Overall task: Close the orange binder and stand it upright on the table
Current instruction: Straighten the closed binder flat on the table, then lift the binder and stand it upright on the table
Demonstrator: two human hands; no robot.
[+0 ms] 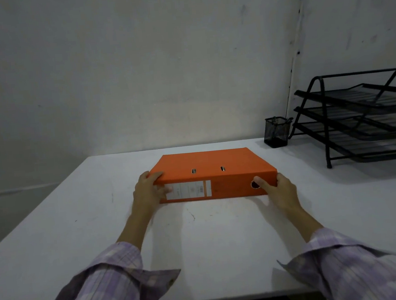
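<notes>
The orange binder (211,165) lies flat and closed on the white table (201,246), its spine with a white label facing me. My left hand (148,193) grips the binder's left end, thumb on top of the cover and fingers on the spine label. My right hand (277,190) holds the right end of the spine, thumb beside the round finger hole. Both forearms wear lilac checked sleeves.
A black mesh pen holder (277,131) stands at the back right near the wall. A black three-tier wire letter tray (368,119) fills the far right of the table. The wall runs along the table's far edge.
</notes>
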